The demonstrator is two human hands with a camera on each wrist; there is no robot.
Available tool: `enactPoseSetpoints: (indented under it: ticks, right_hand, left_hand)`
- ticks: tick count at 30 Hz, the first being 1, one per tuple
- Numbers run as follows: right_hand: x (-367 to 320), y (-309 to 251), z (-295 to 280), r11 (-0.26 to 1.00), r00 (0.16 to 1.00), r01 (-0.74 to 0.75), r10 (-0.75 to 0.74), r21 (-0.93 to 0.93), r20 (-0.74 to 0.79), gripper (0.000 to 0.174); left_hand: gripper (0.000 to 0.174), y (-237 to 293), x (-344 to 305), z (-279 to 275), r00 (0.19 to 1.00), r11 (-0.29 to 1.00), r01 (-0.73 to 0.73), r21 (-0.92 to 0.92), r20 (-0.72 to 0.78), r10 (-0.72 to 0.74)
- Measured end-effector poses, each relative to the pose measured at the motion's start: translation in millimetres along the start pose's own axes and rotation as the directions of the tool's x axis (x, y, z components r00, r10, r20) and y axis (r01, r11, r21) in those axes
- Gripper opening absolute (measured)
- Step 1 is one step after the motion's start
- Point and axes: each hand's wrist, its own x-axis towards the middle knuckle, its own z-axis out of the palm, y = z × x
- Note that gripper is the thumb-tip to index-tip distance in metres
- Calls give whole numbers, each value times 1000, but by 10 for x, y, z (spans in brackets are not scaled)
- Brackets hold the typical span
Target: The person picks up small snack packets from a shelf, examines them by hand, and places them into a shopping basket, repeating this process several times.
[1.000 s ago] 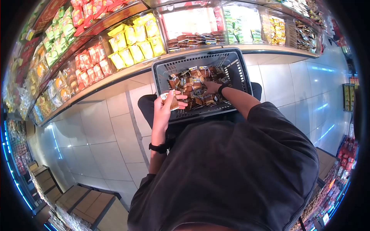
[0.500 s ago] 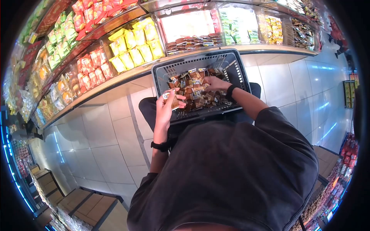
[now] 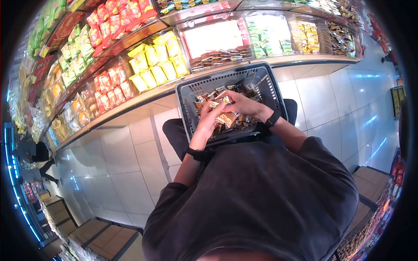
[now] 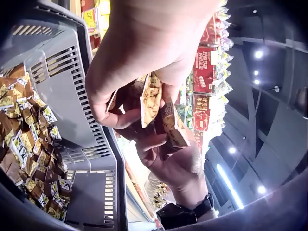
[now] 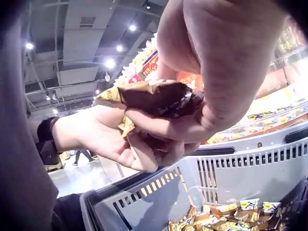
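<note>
Both hands meet over a grey shopping basket (image 3: 185, 104). My left hand (image 3: 208, 122) grips a brown-and-yellow snack packet (image 4: 151, 98), fingers curled round it. Close against it, my right hand (image 3: 244, 105) holds another brown packet (image 4: 174, 126) between thumb and fingers. In the right wrist view a shiny brown packet (image 5: 154, 98) stretches between the two hands, and the left fingers (image 5: 139, 149) lie just beneath. Below the hands, many similar snack packets (image 4: 29, 144) fill the basket floor.
The basket sits in front of the person's knees, beside a low shelf edge (image 3: 152, 96). Yellow packets (image 3: 152, 58), red packets (image 3: 111, 87) and brown packets (image 3: 222, 58) stand in bins behind it. Tiled floor (image 3: 126, 152) spreads to the left; wooden crates (image 3: 102, 237) stand behind.
My right hand came up from the pile with a packet. My left hand, holding its packet, moved right from the basket's left rim, and both hands now come together.
</note>
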Motion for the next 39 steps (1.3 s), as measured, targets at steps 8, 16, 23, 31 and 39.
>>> enactPoseSetpoints:
  ticks: [8, 16, 23, 31, 39]
  right_hand:
    - [70, 252, -63, 943, 970, 22, 60, 333, -235, 16]
    - [118, 535, -364, 956, 826, 292, -254, -4, -504, 9]
    - [-244, -185, 4, 859, 834, 512, -502, -14, -229, 16]
    - [-360, -404, 206, 624, 736, 619, -672, -478, 76, 28]
    - [-360, -304, 296, 894, 859, 420, -447, -156, -250, 26]
  left_hand:
    - [32, -255, 220, -112, 988, 981, -117, -153, -120, 99]
    - [21, -187, 221, -222, 954, 959, -233, -163, -228, 193]
    - [31, -11, -9, -147, 983, 970, -181, -163, -16, 181]
    - [36, 126, -186, -53, 988, 943, -97, -317, 85, 130]
    - [28, 259, -369, 57, 967, 944, -245, -220, -131, 220]
